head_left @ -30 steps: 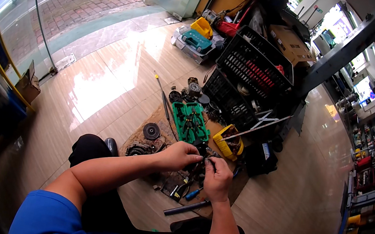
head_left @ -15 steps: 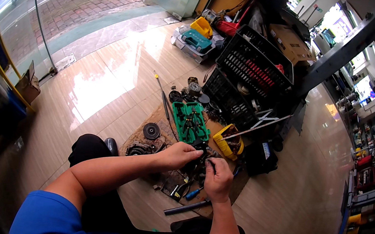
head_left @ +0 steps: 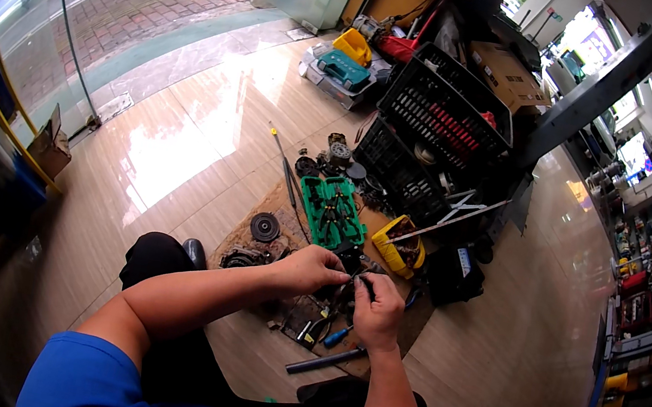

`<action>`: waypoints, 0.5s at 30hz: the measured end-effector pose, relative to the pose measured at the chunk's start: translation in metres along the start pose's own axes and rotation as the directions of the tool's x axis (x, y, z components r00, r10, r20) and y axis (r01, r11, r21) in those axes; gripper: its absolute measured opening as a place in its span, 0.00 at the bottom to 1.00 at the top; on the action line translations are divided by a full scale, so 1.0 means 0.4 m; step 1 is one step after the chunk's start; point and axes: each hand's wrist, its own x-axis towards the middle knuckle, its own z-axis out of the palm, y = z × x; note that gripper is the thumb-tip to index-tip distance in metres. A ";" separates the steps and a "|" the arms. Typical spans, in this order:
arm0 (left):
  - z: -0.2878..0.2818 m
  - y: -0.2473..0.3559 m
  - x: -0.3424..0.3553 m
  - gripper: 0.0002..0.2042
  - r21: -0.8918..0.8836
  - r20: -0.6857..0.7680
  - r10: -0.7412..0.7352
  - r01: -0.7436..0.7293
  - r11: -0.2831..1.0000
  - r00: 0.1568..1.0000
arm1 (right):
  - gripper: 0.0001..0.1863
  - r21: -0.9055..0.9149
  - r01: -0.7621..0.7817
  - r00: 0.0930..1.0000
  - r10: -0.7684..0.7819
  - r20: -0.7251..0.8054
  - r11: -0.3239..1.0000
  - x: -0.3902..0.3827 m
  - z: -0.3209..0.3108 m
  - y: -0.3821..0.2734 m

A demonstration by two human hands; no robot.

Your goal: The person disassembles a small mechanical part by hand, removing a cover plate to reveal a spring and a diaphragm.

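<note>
My left hand (head_left: 316,271) and my right hand (head_left: 379,310) meet over a dirty cardboard sheet (head_left: 238,233), both with fingers pinched. Whatever sits between the fingertips is small and dark, and I cannot make out its kind. Just beyond them lies an open green tool case (head_left: 333,212) with black tools in it. Below my hands are a blue-handled screwdriver (head_left: 337,336) and a dark tube (head_left: 324,361). A round black wheel-like part (head_left: 265,227) rests to the left, close to greasy metal parts (head_left: 245,257).
Beyond the green case, black plastic crates (head_left: 438,110) are stacked. A yellow container (head_left: 398,247) stands to the right, beside a black box (head_left: 457,275). Toolboxes (head_left: 342,71) sit farther back. A long thin rod with a yellow tip (head_left: 286,170) lies on the tiled floor (head_left: 180,143).
My hands have come closer together, and the fingertips now nearly touch. The things on the cardboard stay where they were.
</note>
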 end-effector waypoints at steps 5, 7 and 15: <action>0.015 -0.006 -0.003 0.07 0.345 -0.122 0.274 -0.218 0.913 0.954 | 0.05 0.066 -0.154 0.988 0.155 -0.002 0.986 -0.006 0.007 0.011; 0.022 -0.007 -0.007 0.07 0.498 -0.137 0.410 -0.295 0.815 0.902 | 0.05 0.111 -0.249 0.969 0.248 0.018 0.962 -0.008 0.006 0.012; 0.021 0.000 -0.002 0.16 0.148 -0.179 0.106 -0.080 0.986 0.978 | 0.05 0.011 0.049 0.999 -0.049 -0.004 0.999 0.003 -0.011 0.007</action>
